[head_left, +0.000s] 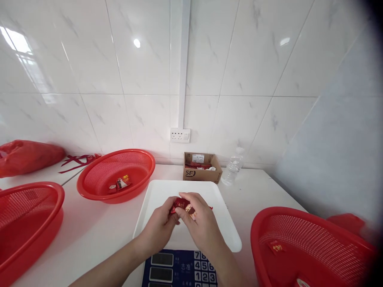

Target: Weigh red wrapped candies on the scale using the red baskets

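Note:
Both of my hands meet above the white tray of a weighing scale, with a small red printed packet between them. My left hand pinches the packet's left end between thumb and fingers. On the other side, my right hand has its thumb and fingers closed round the packet's right part, where a pale printed patch shows. The fingers hide much of the packet. Below the hands lies the scale's blue panel, with dark displays and number keys; my right forearm covers part of the keys.
Red plastic baskets stand left and right; the far-left one holds a few packets, and the right basket holds some too. Behind the tray are a cardboard box and a clear bottle. A red bag lies far left.

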Demonstrator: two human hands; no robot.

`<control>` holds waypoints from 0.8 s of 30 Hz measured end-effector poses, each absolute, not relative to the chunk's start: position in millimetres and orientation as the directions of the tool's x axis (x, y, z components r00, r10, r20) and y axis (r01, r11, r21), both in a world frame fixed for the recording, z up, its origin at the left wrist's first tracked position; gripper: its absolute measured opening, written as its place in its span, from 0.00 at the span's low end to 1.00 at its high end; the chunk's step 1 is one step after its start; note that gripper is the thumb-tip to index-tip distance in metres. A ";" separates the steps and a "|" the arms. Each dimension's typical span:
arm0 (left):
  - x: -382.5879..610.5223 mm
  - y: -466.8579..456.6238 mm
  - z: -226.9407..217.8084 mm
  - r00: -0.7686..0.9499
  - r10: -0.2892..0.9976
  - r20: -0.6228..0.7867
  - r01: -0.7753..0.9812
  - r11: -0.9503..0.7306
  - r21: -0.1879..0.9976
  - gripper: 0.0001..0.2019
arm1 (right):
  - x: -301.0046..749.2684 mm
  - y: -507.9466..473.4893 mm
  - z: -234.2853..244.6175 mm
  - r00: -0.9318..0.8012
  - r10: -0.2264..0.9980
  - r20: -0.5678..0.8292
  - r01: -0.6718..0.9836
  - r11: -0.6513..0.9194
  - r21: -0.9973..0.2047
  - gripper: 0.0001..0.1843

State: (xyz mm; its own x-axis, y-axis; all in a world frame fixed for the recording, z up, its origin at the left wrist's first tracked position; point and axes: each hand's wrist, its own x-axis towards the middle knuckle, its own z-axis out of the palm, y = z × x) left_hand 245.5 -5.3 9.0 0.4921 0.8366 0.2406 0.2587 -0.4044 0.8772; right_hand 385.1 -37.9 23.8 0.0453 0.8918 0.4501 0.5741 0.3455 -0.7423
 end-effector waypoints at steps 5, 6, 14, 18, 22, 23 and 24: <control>195.2 40.2 25.3 0.217 0.908 0.358 0.601 -0.413 0.684 0.14 | 401.9 -37.4 23.5 0.030 0.978 0.207 0.776 0.108 -0.622 0.21; 182.6 51.4 30.0 0.140 0.913 0.382 0.693 -0.366 0.621 0.16 | 404.3 -37.4 23.0 0.012 0.990 0.142 0.812 0.073 -0.579 0.22; 153.2 68.0 18.2 0.269 0.901 0.341 0.853 -0.387 0.350 0.26 | 400.7 -34.0 15.2 -0.109 0.994 0.010 0.902 0.103 -0.419 0.26; 189.0 29.9 5.4 0.580 0.787 0.211 0.671 -0.608 0.424 0.21 | 395.3 -31.6 12.4 -0.140 0.986 0.093 0.890 0.167 -0.425 0.27; 215.2 7.3 8.0 0.675 0.725 0.138 0.564 -0.627 0.537 0.23 | 391.3 -33.8 18.4 -0.115 0.988 0.107 0.797 0.156 -0.583 0.26; 218.8 5.0 9.3 0.667 0.733 0.134 0.555 -0.608 0.568 0.22 | 390.4 -35.3 20.2 -0.122 0.985 0.122 0.753 0.172 -0.636 0.25; 221.5 3.5 10.5 0.652 0.747 0.128 0.547 -0.580 0.603 0.20 | 389.4 -37.1 21.7 -0.136 0.980 0.145 0.704 0.199 -0.682 0.24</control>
